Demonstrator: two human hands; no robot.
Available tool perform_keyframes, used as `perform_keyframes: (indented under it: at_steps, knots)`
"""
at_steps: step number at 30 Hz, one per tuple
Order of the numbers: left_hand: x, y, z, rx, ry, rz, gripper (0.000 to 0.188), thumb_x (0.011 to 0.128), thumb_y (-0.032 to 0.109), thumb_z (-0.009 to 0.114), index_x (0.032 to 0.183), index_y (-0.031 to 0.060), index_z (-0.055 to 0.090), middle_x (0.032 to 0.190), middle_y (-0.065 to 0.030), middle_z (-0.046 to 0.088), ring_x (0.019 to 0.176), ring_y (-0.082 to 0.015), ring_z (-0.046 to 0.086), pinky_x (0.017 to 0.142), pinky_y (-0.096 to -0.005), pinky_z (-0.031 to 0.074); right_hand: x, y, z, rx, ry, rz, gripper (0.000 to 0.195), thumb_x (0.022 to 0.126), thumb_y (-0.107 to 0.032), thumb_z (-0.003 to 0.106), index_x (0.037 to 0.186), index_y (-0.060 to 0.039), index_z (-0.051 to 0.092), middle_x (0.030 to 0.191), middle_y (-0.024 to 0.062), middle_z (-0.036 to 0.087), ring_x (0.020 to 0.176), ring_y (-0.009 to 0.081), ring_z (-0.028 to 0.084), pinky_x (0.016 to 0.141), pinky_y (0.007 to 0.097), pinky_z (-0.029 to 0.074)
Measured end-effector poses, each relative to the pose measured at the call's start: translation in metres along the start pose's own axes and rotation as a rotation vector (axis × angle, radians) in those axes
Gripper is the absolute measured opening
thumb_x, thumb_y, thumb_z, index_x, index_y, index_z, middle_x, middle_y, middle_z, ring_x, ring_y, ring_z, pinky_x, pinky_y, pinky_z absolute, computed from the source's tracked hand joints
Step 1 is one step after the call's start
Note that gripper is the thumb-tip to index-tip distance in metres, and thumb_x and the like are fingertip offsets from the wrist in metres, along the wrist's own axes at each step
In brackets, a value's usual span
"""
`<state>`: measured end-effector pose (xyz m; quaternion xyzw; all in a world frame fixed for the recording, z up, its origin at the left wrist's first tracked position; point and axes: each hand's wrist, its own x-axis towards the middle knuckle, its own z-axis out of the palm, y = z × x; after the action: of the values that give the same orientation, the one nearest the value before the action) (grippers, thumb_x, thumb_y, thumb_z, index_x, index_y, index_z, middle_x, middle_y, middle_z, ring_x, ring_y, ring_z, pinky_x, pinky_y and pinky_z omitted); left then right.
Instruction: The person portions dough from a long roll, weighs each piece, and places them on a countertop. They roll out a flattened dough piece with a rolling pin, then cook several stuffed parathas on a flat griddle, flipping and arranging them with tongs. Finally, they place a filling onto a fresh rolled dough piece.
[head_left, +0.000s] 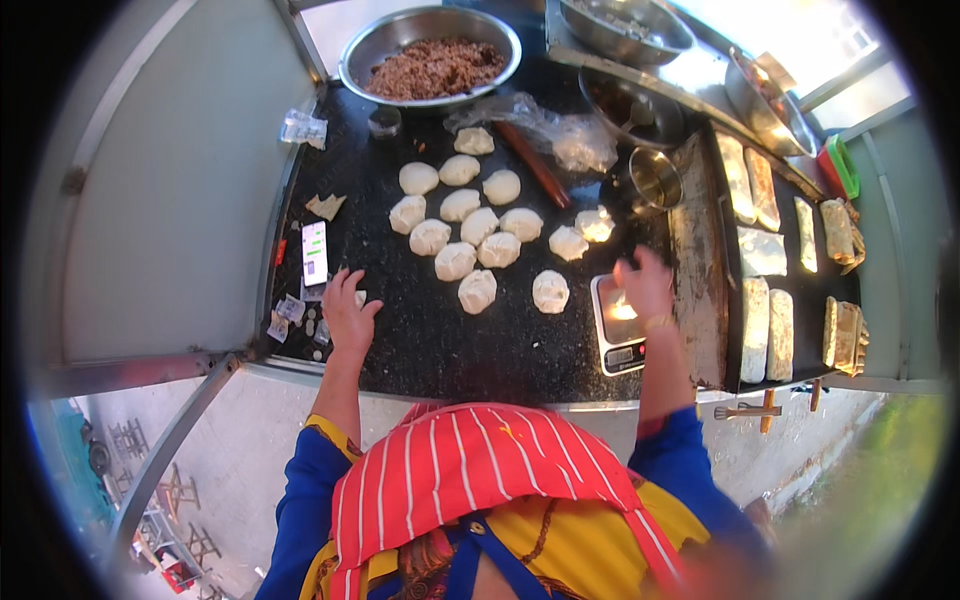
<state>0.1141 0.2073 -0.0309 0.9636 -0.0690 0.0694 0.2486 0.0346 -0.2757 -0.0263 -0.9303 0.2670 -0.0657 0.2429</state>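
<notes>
My left hand (351, 311) is at the left side of a dark speckled countertop (420, 352), fingers spread. A small pale piece (361, 298) shows between its thumb and fingers, mostly hidden; whether it is gripped I cannot tell. Blurred by motion, my right hand (646, 285) is over the right part of a digital kitchen scale (606, 322), fingers apart and nothing seen in them. A bright spot on the scale's plate may be glare. Several white dough balls (478, 225) lie in a loose group between my hands. One dough ball (551, 292) sits apart, left of the scale.
Behind the dough stand a steel bowl (430, 96) of brown filling, a wooden rolling pin (532, 165), plastic bags (585, 142) and a metal cup (656, 178). Browned flatbreads (780, 334) lie on a griddle (806, 315) at right. A phone (315, 253), banknotes (304, 129) and coins are at left.
</notes>
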Motion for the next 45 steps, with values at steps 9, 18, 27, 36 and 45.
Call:
perform_keyframes:
  at_steps: [9,18,27,36,45]
  knots:
    - [0.024,0.05,0.024,-0.104,0.099,0.224,0.05,0.079,0.021,0.074,0.124,0.0096,0.056,0.14,-0.0162,0.047,0.134,-0.0376,0.038,0.113,-0.0521,0.027,-0.055,-0.039,-0.006,0.127,0.099,-0.194,0.038,0.065,-0.015,0.073,0.102,-0.0156,0.066,0.094,0.0052,0.064,0.096,0.0342,0.06,0.085,0.0432,0.05]
    - [0.177,0.178,0.048,-0.291,-0.003,0.611,0.035,0.075,0.002,0.071,0.108,0.0124,0.068,0.134,-0.0165,0.05,0.126,-0.0374,0.046,0.104,-0.0441,0.04,-0.027,-0.095,0.023,0.026,-0.656,-0.096,0.061,0.07,-0.02,0.083,0.123,-0.0137,0.055,0.109,0.0137,0.063,0.101,0.0316,0.065,0.084,0.0399,0.053]
    - [0.297,0.233,0.145,-0.028,-0.249,0.526,0.041,0.084,0.004,0.059,0.125,0.0042,0.057,0.146,-0.0121,0.042,0.133,-0.034,0.043,0.105,-0.042,0.041,0.117,-0.123,-0.021,1.194,-1.489,0.054,0.074,0.067,-0.014,0.087,0.13,-0.0028,0.05,0.104,0.0079,0.065,0.082,0.0158,0.066,0.066,0.0295,0.057]
    - [0.296,0.249,0.101,-0.003,0.085,0.735,0.059,0.075,-0.006,0.055,0.131,0.0119,0.059,0.123,-0.0062,0.062,0.103,-0.0272,0.063,0.085,-0.0341,0.054,0.26,-0.172,0.06,0.456,-0.238,0.146,0.051,0.085,-0.036,0.067,0.12,0.0015,0.063,0.112,0.0263,0.067,0.103,0.0335,0.066,0.09,0.0386,0.049]
    - [0.284,0.225,0.098,0.022,0.166,0.713,0.053,0.078,0.0,0.057,0.13,0.0118,0.06,0.143,-0.0045,0.05,0.115,-0.0253,0.059,0.088,-0.0349,0.053,0.129,-0.093,0.031,-0.076,-0.394,-0.047,0.047,0.078,-0.035,0.072,0.122,-0.0194,0.064,0.118,0.0077,0.064,0.111,0.0323,0.057,0.094,0.0464,0.046]
